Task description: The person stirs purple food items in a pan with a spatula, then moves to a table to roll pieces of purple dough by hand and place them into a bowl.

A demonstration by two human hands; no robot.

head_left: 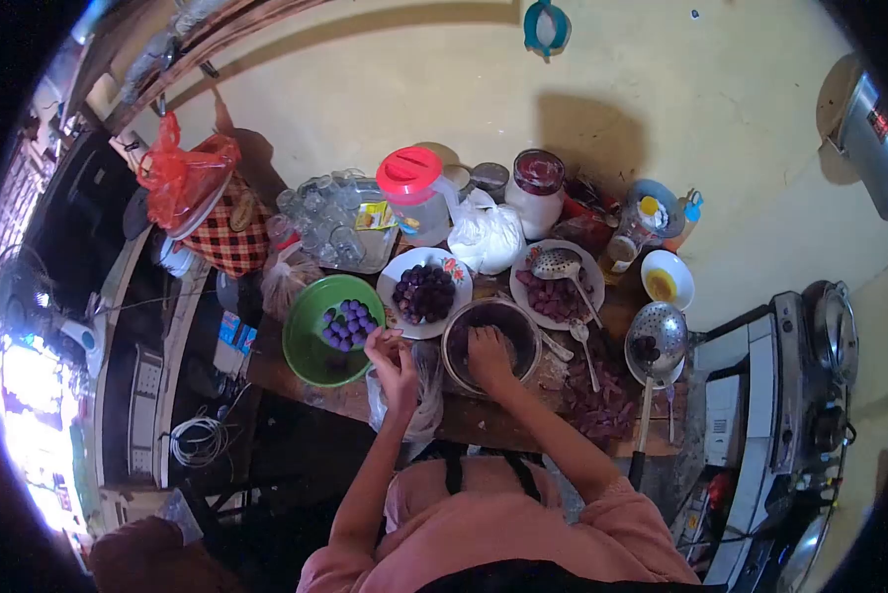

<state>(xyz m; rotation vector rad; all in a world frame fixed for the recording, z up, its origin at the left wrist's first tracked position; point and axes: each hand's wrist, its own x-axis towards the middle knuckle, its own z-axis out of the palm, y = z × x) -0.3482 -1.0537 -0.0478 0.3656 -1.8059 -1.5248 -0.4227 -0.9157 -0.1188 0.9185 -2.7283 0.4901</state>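
Note:
My right hand (pixel 488 358) reaches into a metal pot (pixel 451 371) with dark purple contents. Its fingers are bent together, and whatever they grip is hidden. My left hand (pixel 395 368) is raised beside the right rim of a green bowl (pixel 296 361), fingers curled in towards the thumb; I cannot make out anything between them. Several purple balls (pixel 350 324) lie in the green bowl. Behind the pot, a floral plate (pixel 393 267) carries a heap of darker, shiny balls (pixel 424 294). A clear plastic bag (pixel 424 395) lies below my left hand.
At right are a plate of purple chunks (pixel 553 299) with a slotted spoon (pixel 558 264), a long-handled skimmer (pixel 659 336), and purple peelings (pixel 602 405). Behind stand a red-lidded pitcher (pixel 422 212), white bag (pixel 487 232), jar (pixel 538 203) and glasses tray (pixel 375 252). A stove (pixel 790 385) stands far right.

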